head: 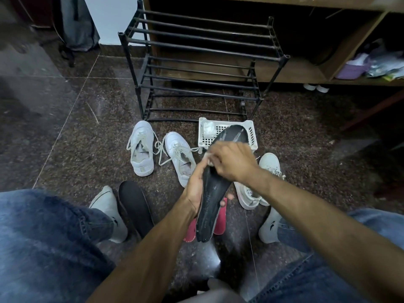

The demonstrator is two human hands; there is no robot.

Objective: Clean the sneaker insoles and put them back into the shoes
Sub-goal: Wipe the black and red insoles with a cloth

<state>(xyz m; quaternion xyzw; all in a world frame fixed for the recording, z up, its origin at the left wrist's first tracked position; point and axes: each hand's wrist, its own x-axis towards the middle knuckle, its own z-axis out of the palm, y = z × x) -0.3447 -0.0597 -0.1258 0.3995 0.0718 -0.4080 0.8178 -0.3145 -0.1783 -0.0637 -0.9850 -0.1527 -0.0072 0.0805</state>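
Observation:
My left hand (195, 189) grips a black insole (213, 200) from below, holding it tilted with the toe end pointing away, where wet streaks show. My right hand (232, 162) pinches a small white wipe (208, 159) and presses it on the insole's middle. A second black insole (134, 207) lies on the floor by my left foot. Two red insoles (220, 221) lie under the held one, partly hidden. Two white sneakers (142, 147) (180, 157) stand on the floor ahead with loose laces. More white sneakers (253, 193) sit to the right, behind my right forearm.
A white plastic basket (251, 132) with white wipes inside stands behind the held insole. A black metal shoe rack (196, 62) stands further back against a wooden cabinet (328, 62). My knees in blue jeans and feet in grey socks (109, 213) frame the dark speckled floor.

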